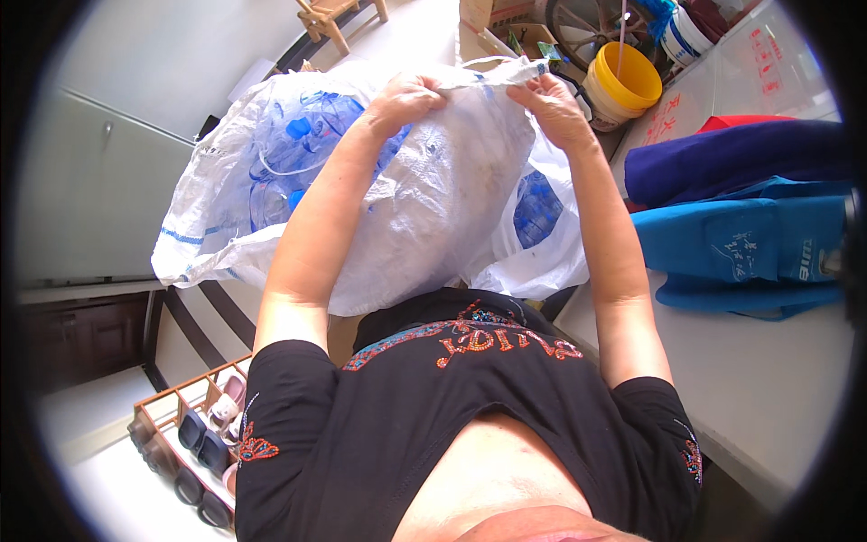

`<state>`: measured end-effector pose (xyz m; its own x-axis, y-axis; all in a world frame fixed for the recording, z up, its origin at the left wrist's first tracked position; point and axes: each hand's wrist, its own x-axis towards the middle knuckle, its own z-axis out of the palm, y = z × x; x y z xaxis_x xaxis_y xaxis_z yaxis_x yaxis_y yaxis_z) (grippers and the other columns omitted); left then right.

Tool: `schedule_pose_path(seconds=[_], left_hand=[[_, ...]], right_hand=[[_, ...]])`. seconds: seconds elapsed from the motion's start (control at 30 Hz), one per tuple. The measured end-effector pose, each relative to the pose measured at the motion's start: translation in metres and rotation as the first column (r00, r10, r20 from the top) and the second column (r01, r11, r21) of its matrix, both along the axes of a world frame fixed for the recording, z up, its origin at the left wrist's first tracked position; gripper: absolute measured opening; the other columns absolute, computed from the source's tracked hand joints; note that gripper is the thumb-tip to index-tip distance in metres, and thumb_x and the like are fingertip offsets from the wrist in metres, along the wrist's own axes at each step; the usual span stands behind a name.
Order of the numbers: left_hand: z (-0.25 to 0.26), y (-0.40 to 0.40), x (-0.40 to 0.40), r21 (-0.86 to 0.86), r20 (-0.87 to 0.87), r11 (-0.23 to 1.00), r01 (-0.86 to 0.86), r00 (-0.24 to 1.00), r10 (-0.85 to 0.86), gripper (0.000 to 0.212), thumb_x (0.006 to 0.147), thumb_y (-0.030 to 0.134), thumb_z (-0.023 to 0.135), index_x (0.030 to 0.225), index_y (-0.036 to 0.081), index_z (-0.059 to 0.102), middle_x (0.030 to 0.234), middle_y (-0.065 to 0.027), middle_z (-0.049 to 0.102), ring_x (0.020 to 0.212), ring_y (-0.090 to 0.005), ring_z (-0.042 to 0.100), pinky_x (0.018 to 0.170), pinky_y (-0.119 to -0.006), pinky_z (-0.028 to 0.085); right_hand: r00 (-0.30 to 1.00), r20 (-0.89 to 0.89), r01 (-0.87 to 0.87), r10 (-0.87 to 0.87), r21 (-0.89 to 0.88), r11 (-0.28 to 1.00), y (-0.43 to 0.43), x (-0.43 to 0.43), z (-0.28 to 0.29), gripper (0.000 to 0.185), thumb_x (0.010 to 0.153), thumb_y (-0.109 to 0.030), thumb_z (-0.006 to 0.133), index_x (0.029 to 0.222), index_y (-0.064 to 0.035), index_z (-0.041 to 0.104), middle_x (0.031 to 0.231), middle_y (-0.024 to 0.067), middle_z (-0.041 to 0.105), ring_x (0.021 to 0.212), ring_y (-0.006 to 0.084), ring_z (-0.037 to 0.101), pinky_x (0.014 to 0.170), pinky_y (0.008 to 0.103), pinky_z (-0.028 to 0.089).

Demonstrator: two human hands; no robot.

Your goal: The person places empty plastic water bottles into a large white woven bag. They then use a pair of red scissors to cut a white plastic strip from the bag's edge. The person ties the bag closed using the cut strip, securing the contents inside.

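Note:
A large white woven sack (447, 203) with blue stripes stands before me, its mouth spread wide. Inside it lie clear plastic bottles (305, 135) with blue caps. My left hand (410, 101) grips the sack's far rim, thumb and fingers pinched on the cloth. To its right, my right hand (552, 105) pinches the end of the same rim, so the edge is drawn out between both hands. Beside the sack, below my right hand, sits a white plastic bag (542, 271) with more blue-tinted bottles (537, 210) showing in it.
A yellow bucket (626, 78) and a spoked wheel (589, 27) stand at the far right. Blue bags (738, 237) hang over the white surface on the right. A wooden stool (332, 24) is at the top, a shoe rack (183, 406) at lower left.

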<state>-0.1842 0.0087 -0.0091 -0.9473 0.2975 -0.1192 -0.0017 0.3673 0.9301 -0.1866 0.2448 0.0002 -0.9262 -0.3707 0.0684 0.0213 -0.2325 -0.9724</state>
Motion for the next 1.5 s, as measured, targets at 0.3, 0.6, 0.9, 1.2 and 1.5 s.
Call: schedule_pose_path(seconds=[0.3, 0.6, 0.9, 1.2, 1.5], left_hand=[[0.052, 0.016, 0.033, -0.32, -0.22, 0.92, -0.229, 0.962, 0.163, 0.021, 0.073, 0.012, 0.056, 0.09, 0.002, 0.064, 0.072, -0.0024, 0.063, 0.062, -0.0077, 0.053, 0.061, -0.023, 0.045], [0.057, 0.009, 0.029, -0.366, -0.445, 0.919, -0.148, 0.895, -0.034, 0.02, 0.074, 0.024, 0.058, 0.085, 0.008, 0.066, 0.069, -0.0079, 0.064, 0.061, -0.0138, 0.059, 0.064, -0.025, 0.046], [0.063, 0.009, 0.029, -0.412, -0.473, 0.901, -0.139, 0.877, -0.081, 0.023, 0.075, 0.024, 0.057, 0.089, 0.008, 0.065, 0.073, -0.0102, 0.064, 0.065, -0.0186, 0.061, 0.066, -0.028, 0.046], [0.079, 0.005, 0.045, -0.454, -0.625, 0.848, -0.273, 0.776, -0.084, 0.022, 0.077, 0.023, 0.057, 0.091, 0.008, 0.064, 0.073, -0.0106, 0.064, 0.066, -0.022, 0.062, 0.065, -0.03, 0.047], [0.12, 0.041, 0.118, -0.439, -0.572, 0.899, 0.015, 0.766, -0.293, 0.015, 0.075, 0.016, 0.058, 0.081, 0.003, 0.061, 0.068, -0.0108, 0.059, 0.061, -0.0279, 0.058, 0.057, -0.033, 0.046]], right_hand=[[0.978, -0.125, 0.195, -0.169, 0.228, 0.954, 0.057, 0.022, 0.025, 0.018, 0.08, -0.019, 0.06, 0.091, -0.0038, 0.061, 0.064, 0.0018, 0.057, 0.048, 0.0051, 0.048, 0.041, 0.0145, 0.037], [0.971, -0.088, 0.204, -0.22, -0.16, 0.966, 0.087, 0.054, 0.066, 0.022, 0.086, -0.015, 0.051, 0.099, 0.0011, 0.057, 0.064, 0.0013, 0.049, 0.048, 0.0049, 0.042, 0.041, 0.0153, 0.031], [0.864, -0.097, 0.493, -0.493, -0.029, 0.87, 0.143, 0.073, 0.033, 0.021, 0.085, -0.016, 0.052, 0.098, -0.0006, 0.058, 0.072, 0.0033, 0.056, 0.063, 0.0081, 0.053, 0.056, 0.0191, 0.043], [0.725, -0.501, 0.656, -0.472, 0.294, 0.695, 0.101, 0.084, 0.033, 0.028, 0.081, -0.019, 0.06, 0.104, -0.0042, 0.056, 0.092, 0.0051, 0.061, 0.082, 0.0114, 0.058, 0.068, 0.0205, 0.045], [0.651, -0.757, 0.377, -0.058, 0.256, 0.89, -0.007, 0.143, 0.092, 0.029, 0.072, -0.002, 0.063, 0.101, -0.0031, 0.057, 0.103, 0.0086, 0.057, 0.071, 0.0089, 0.053, 0.054, 0.0182, 0.041]])
